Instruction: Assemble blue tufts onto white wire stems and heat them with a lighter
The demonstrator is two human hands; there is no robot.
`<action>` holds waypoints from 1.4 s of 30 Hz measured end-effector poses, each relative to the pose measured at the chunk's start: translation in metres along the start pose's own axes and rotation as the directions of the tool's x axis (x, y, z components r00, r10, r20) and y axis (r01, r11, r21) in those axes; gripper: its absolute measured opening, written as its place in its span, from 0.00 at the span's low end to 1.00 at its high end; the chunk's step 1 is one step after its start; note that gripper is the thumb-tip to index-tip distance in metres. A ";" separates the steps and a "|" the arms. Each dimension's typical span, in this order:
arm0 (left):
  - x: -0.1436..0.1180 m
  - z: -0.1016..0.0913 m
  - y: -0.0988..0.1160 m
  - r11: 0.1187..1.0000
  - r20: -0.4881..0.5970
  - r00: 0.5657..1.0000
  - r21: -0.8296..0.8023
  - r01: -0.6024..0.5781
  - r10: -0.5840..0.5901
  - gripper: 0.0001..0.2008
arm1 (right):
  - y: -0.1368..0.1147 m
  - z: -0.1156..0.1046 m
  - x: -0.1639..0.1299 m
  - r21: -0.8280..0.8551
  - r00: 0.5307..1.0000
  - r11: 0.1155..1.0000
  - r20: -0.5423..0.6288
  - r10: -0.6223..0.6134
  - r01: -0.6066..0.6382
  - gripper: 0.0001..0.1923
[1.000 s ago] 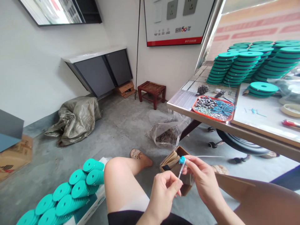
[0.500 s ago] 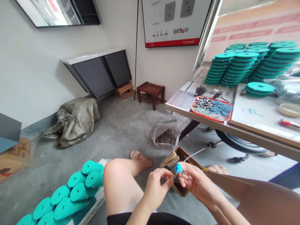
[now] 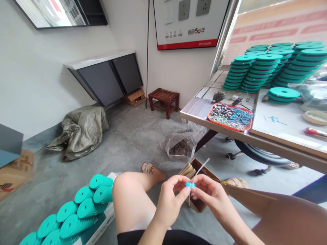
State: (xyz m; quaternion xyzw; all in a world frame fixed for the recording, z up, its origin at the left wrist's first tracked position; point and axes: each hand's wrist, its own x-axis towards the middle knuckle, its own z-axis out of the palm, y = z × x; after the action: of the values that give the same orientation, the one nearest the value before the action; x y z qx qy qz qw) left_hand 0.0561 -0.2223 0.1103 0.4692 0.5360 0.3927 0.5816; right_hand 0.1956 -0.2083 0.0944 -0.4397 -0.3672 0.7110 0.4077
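Note:
Between my hands is a small bright blue bundle [image 3: 190, 184], with a thin white strip [image 3: 203, 166] like a cable tie sticking up from it and a short end hanging below. My left hand [image 3: 173, 195] pinches the bundle's left end between thumb and forefinger. My right hand [image 3: 208, 190] has thumb and fingers closed on the right end, by the strip. Fingertips hide part of the bundle, so its exact pieces cannot be made out. Below the hands stands an open cardboard box [image 3: 212, 175] with light brown pieces inside.
At right, a table [image 3: 186, 114] carries an orange tray [image 3: 230, 128] of small metal and blue parts, stacked green spools [image 3: 245, 73] and a red-handled tool [image 3: 315, 132]. More green spools [image 3: 73, 224] fill a box at lower left. A plastic bag [image 3: 178, 146] and a stool [image 3: 163, 97] stand ahead.
The blue bundle has turned from end-on to sideways. My right hand has moved left, bringing both hands' fingertips together on it. The white strip now points more steeply upward.

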 end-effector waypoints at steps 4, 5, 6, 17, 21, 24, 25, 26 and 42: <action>0.001 0.001 0.000 0.998 -0.059 0.997 -0.032 0.044 -0.046 0.10 | 0.005 -0.003 -0.002 -0.056 0.998 0.997 0.030 -0.051 0.053 0.14; 0.002 0.001 -0.001 0.994 -0.070 0.995 -0.086 0.068 -0.074 0.10 | 0.005 -0.003 -0.002 -0.057 0.998 0.997 0.035 -0.044 0.046 0.14; 0.002 0.002 -0.001 0.986 -0.076 0.992 -0.140 0.092 -0.103 0.10 | 0.005 -0.003 -0.002 -0.050 0.999 0.998 0.036 -0.034 0.036 0.15; 0.002 -0.002 -0.001 0.931 0.027 0.982 -0.316 0.184 -0.185 0.14 | -0.003 -0.005 0.001 0.076 0.994 0.992 0.054 0.095 -0.099 0.16; -0.002 -0.005 -0.008 0.992 -0.099 0.992 -0.105 0.073 -0.083 0.10 | 0.003 -0.008 0.002 0.155 0.992 0.981 0.064 0.107 -0.116 0.15; -0.005 -0.004 -0.010 0.995 -0.141 0.989 0.099 -0.031 0.044 0.09 | 0.005 -0.008 0.002 0.174 0.992 0.977 0.061 0.112 -0.121 0.15; -0.006 -0.004 -0.010 0.990 -0.136 0.988 0.132 -0.053 0.071 0.08 | 0.005 -0.007 0.002 0.174 0.991 0.976 0.067 0.118 -0.129 0.15; -0.006 -0.003 -0.009 0.986 -0.132 0.988 0.153 -0.064 0.084 0.08 | 0.006 -0.007 0.001 0.174 0.989 0.975 0.073 0.125 -0.136 0.14; -0.009 -0.004 0.003 0.891 -0.041 0.990 0.443 -0.100 0.132 0.09 | 0.008 -0.006 0.001 0.125 0.993 0.986 0.054 0.106 -0.112 0.15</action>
State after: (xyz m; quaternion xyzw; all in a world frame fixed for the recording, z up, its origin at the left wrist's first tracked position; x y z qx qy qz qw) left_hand 0.0509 -0.2300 0.1151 0.6054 0.6019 0.3118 0.4170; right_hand 0.1985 -0.2093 0.0855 -0.4153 -0.3057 0.7645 0.3868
